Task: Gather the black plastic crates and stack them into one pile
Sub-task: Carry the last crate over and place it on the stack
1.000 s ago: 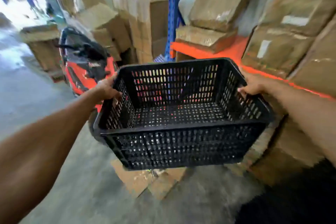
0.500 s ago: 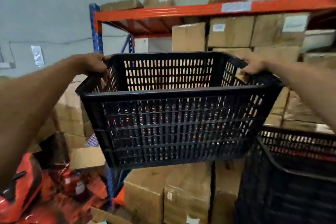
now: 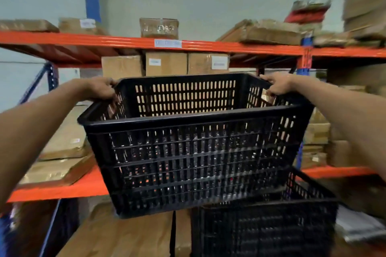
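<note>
I hold a black slotted plastic crate (image 3: pixel 194 152) up at chest height in front of a warehouse rack. My left hand (image 3: pixel 102 88) grips its left rim and my right hand (image 3: pixel 277 85) grips its right rim. The crate is empty and tilts slightly down to the left. Below it and to the right stands a pile of black crates (image 3: pixel 271 227); the held crate hangs above the pile's left part, overlapping its top rim in view. Whether they touch I cannot tell.
An orange and blue shelf rack (image 3: pixel 208 46) loaded with cardboard boxes (image 3: pixel 166 63) fills the background. Flat cartons (image 3: pixel 62 142) lie on the lower shelf at left. More boxes (image 3: pixel 117 238) stand on the floor under the held crate.
The view swung from the floor and a red vehicle up to the rack. The crate, held by both hands throughout, has moved right, over the pile of crates.
</note>
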Available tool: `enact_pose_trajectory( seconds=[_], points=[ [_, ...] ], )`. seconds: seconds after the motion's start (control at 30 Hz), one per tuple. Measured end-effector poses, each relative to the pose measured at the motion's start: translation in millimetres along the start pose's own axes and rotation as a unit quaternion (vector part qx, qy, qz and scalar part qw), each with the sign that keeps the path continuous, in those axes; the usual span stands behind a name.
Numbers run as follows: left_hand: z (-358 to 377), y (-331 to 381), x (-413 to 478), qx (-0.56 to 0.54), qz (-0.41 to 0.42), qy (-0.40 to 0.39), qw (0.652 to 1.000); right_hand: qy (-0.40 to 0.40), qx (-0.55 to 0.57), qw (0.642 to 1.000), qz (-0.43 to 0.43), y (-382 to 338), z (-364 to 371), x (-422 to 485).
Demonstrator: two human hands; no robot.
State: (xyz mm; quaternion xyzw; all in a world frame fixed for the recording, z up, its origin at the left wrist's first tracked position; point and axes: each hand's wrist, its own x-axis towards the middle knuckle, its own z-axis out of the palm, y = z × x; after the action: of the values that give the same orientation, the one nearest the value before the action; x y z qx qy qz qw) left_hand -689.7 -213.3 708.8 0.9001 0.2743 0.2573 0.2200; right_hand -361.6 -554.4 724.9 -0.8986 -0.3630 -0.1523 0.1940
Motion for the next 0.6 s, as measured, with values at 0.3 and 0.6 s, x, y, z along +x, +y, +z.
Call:
enact_pose_trajectory(
  seconds=[0.3, 0.6],
  points=[
    [110, 123, 33, -0.020, 0.005, -0.060, 0.998, 0.006, -0.017, 0.999, 0.046, 166, -29, 18],
    [170, 177, 60, 0.049, -0.046, -0.073, 0.995, -0.033, -0.037, 0.998, 0.049, 247, -7, 55]
  ],
)
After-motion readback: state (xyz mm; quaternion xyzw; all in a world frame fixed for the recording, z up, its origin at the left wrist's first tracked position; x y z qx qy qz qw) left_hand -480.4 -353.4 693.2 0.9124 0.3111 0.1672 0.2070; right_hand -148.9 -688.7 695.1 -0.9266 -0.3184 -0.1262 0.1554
